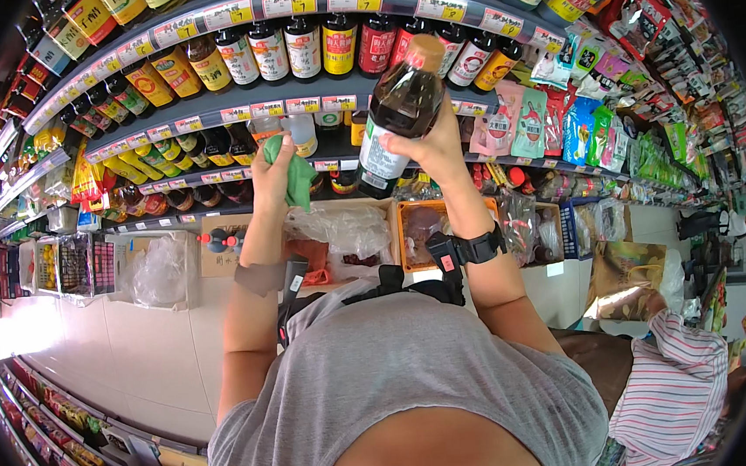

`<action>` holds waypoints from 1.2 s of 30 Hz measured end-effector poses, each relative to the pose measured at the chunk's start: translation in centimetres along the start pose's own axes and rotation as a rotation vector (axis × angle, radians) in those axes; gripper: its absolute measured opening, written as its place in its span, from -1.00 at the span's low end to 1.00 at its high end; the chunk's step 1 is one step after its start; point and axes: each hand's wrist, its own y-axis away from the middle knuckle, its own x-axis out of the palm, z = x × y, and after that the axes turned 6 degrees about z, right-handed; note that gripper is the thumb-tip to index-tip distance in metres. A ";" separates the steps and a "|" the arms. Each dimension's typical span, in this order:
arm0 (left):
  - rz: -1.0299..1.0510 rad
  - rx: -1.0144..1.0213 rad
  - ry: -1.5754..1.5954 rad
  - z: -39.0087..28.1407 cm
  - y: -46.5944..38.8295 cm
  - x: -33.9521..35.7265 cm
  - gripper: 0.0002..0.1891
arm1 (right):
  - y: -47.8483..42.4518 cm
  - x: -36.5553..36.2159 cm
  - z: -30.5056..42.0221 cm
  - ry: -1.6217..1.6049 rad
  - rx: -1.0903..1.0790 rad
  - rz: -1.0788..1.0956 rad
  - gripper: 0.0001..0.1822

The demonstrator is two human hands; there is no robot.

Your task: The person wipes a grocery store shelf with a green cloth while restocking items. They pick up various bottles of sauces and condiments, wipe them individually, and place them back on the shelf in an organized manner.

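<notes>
My right hand (428, 146) grips a large dark sauce bottle (407, 99) with an orange-brown cap and a white and green label. The bottle is tilted, its cap up and to the right, in front of the shelves. In my left hand (271, 169) is a crumpled green cloth (296, 176), pinched between thumb and fingers, its end hanging down. The cloth and the bottle are apart. Rows of sauce bottles (304, 48) stand on the shelf behind and above my hands. Price tags line the grey shelf edge (206, 120).
Below the shelves stand an orange crate (403, 237), a cardboard box with plastic wrap (340, 229) and a blue crate (568, 231). Bagged goods (532, 122) fill the shelves at right. A person in a striped shirt (671, 393) is at lower right, near a gold bag (626, 279).
</notes>
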 end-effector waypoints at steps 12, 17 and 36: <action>0.007 -0.219 -0.126 15.0 -2.6 -5.5 -0.33 | 7.3 -2.0 -9.0 0.120 0.356 -0.059 -0.08; 0.062 0.308 -1.024 18.0 -8.5 -2.9 -0.53 | 10.7 -3.0 -12.5 0.212 0.394 -0.073 -0.01; 0.234 -0.071 -1.843 32.3 -21.6 0.0 -0.78 | 16.4 -4.1 -19.7 0.213 0.520 -0.036 -0.07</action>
